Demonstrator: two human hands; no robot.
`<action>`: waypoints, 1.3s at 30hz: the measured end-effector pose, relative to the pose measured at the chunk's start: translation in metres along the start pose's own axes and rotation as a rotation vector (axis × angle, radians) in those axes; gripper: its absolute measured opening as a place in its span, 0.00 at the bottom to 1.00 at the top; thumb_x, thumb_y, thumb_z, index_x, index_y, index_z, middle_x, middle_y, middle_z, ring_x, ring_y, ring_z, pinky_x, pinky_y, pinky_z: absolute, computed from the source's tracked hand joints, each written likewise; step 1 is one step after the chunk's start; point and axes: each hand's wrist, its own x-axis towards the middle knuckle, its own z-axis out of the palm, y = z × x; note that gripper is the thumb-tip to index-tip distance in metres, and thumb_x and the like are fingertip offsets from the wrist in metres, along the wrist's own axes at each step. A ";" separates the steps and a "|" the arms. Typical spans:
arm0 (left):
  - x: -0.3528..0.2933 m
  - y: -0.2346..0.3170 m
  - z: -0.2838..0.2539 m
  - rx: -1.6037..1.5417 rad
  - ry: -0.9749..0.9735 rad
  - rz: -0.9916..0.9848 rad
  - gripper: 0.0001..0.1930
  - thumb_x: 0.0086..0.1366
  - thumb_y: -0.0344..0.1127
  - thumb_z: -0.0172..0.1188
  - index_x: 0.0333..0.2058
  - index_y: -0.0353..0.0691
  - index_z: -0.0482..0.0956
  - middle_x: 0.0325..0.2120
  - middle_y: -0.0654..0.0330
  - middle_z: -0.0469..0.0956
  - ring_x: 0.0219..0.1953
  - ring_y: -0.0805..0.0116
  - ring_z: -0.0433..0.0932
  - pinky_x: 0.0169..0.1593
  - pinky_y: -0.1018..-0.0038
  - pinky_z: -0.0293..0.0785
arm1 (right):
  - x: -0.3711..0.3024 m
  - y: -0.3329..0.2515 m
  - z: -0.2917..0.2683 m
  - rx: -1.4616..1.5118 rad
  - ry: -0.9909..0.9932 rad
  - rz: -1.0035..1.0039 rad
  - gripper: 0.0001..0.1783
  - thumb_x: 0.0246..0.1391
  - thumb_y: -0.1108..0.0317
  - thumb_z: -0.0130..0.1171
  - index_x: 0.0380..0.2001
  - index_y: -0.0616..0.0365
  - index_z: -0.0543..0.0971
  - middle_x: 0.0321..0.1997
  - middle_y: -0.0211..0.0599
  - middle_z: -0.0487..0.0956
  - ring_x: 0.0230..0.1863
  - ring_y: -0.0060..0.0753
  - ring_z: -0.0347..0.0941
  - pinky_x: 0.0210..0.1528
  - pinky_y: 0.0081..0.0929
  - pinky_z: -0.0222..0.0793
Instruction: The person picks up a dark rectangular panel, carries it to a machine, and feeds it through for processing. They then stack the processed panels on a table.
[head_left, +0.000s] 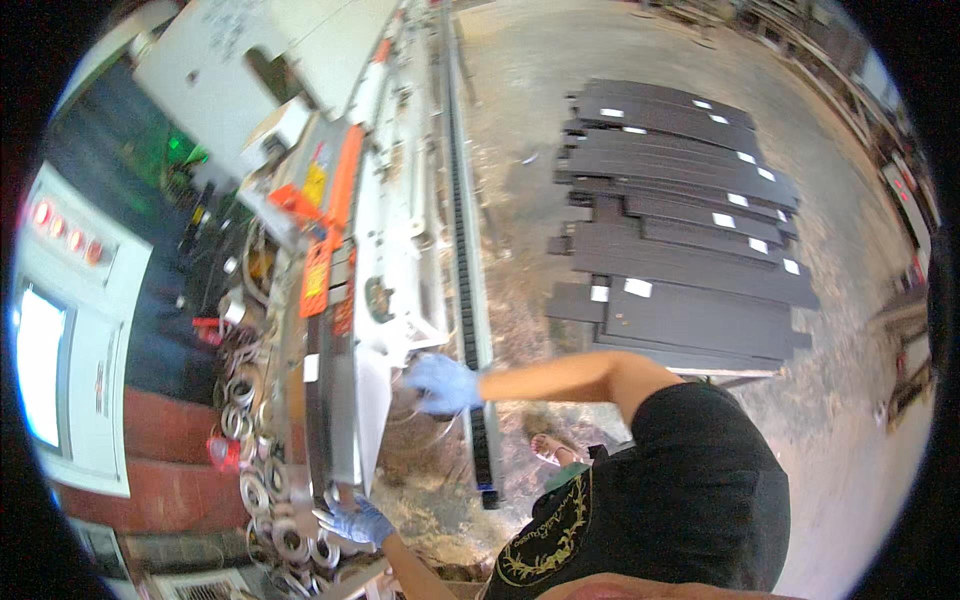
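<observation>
A narrow dark board [337,400] lies lengthwise along the bed of a long machine [385,250], with a white label on its face. My left hand [360,522], in a blue glove, is at the board's near end, its fingers bent around that end. My right hand [443,385], also blue-gloved, reaches over the right side of the machine beside a white metal part [374,400]. Motion blurs its fingers, and I cannot make out whether they hold anything. An orange guard [345,180] stands over the bed beyond the board.
Rolls of edging tape [255,490] crowd the left side. A control cabinet [100,350] with a lit screen stands farther left. A black rail [465,250] runs along the machine's right side. Dark labelled boards [690,230] lie stacked at right, and sawdust litters the floor.
</observation>
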 end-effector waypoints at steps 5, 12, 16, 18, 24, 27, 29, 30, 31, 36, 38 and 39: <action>-0.128 0.174 0.013 -0.696 -0.047 0.607 0.24 0.62 0.50 0.54 0.48 0.36 0.75 0.61 0.50 0.59 0.64 0.48 0.56 0.62 0.53 0.59 | -0.305 -0.025 -0.114 -0.102 0.139 0.400 0.25 0.53 0.49 0.55 0.53 0.44 0.73 0.50 0.43 0.75 0.51 0.47 0.70 0.56 0.45 0.64; -0.458 0.388 -0.014 -0.922 -0.762 1.200 0.30 0.47 0.36 0.67 0.52 0.43 0.71 0.61 0.47 0.58 0.63 0.45 0.56 0.63 0.55 0.54 | -0.662 -0.139 -0.209 -0.128 0.313 1.410 0.26 0.53 0.47 0.54 0.52 0.48 0.74 0.50 0.45 0.76 0.49 0.47 0.73 0.52 0.39 0.68; -0.632 0.456 -0.049 -0.876 -1.000 1.313 0.30 0.46 0.39 0.68 0.52 0.48 0.72 0.61 0.46 0.59 0.62 0.45 0.56 0.64 0.58 0.55 | -0.760 -0.223 -0.259 0.000 0.567 1.695 0.28 0.53 0.47 0.54 0.53 0.48 0.73 0.49 0.43 0.78 0.48 0.45 0.75 0.52 0.36 0.69; -0.694 0.485 -0.072 -0.827 -1.070 1.424 0.30 0.46 0.39 0.68 0.52 0.48 0.72 0.60 0.45 0.59 0.62 0.45 0.57 0.63 0.59 0.55 | -0.803 -0.250 -0.270 0.089 0.672 1.739 0.28 0.53 0.47 0.54 0.53 0.49 0.73 0.49 0.43 0.77 0.49 0.44 0.74 0.52 0.36 0.69; -0.861 0.567 -0.104 -0.854 -1.242 1.673 0.29 0.47 0.41 0.68 0.51 0.48 0.74 0.59 0.47 0.61 0.59 0.50 0.61 0.63 0.62 0.57 | -0.938 -0.230 -0.349 0.147 0.753 1.882 0.31 0.51 0.44 0.54 0.54 0.50 0.72 0.50 0.43 0.77 0.50 0.46 0.74 0.53 0.36 0.68; -0.924 0.604 -0.107 -0.653 -1.319 1.776 0.28 0.48 0.43 0.67 0.50 0.48 0.74 0.59 0.49 0.62 0.59 0.51 0.62 0.63 0.63 0.57 | -1.009 -0.195 -0.409 0.116 0.806 1.867 0.33 0.50 0.42 0.53 0.55 0.49 0.72 0.52 0.43 0.76 0.51 0.47 0.73 0.54 0.37 0.67; -0.972 0.628 -0.084 -0.639 -1.350 1.786 0.27 0.50 0.45 0.66 0.51 0.49 0.74 0.57 0.49 0.65 0.58 0.51 0.63 0.62 0.62 0.58 | -1.062 -0.173 -0.447 -0.055 0.771 1.911 0.31 0.50 0.44 0.54 0.54 0.50 0.73 0.51 0.45 0.76 0.51 0.46 0.74 0.53 0.36 0.68; -0.989 0.641 -0.081 -0.598 -1.353 1.810 0.27 0.50 0.45 0.65 0.51 0.49 0.74 0.56 0.49 0.66 0.58 0.51 0.64 0.62 0.62 0.58 | -1.094 -0.162 -0.457 -0.118 0.779 1.918 0.32 0.49 0.42 0.52 0.55 0.47 0.72 0.52 0.42 0.77 0.52 0.46 0.73 0.54 0.35 0.68; -1.019 0.676 -0.082 -0.591 -1.352 1.849 0.27 0.51 0.46 0.65 0.51 0.48 0.74 0.56 0.49 0.67 0.58 0.51 0.64 0.62 0.61 0.58 | -1.137 -0.153 -0.464 -0.097 0.837 1.998 0.33 0.49 0.43 0.53 0.55 0.48 0.72 0.51 0.42 0.77 0.52 0.46 0.73 0.55 0.34 0.67; -1.130 0.810 -0.112 -0.615 -1.543 1.875 0.26 0.53 0.47 0.64 0.51 0.46 0.74 0.56 0.49 0.67 0.58 0.51 0.64 0.62 0.61 0.58 | -1.288 -0.181 -0.455 0.099 1.265 2.371 0.30 0.46 0.49 0.61 0.47 0.60 0.77 0.50 0.46 0.77 0.52 0.43 0.74 0.54 0.32 0.67; -1.160 0.882 -0.121 -0.685 -1.461 1.914 0.26 0.53 0.47 0.64 0.50 0.45 0.74 0.56 0.49 0.67 0.58 0.51 0.64 0.62 0.61 0.58 | -1.343 -0.188 -0.434 0.218 1.370 2.547 0.27 0.46 0.51 0.62 0.45 0.59 0.79 0.47 0.44 0.79 0.50 0.43 0.75 0.53 0.33 0.68; -1.168 0.922 -0.120 -0.711 -1.417 1.914 0.26 0.53 0.47 0.64 0.50 0.45 0.74 0.55 0.49 0.68 0.58 0.51 0.65 0.62 0.61 0.58 | -1.358 -0.182 -0.435 0.231 1.325 2.619 0.26 0.45 0.50 0.63 0.43 0.57 0.80 0.46 0.44 0.80 0.49 0.42 0.75 0.52 0.33 0.69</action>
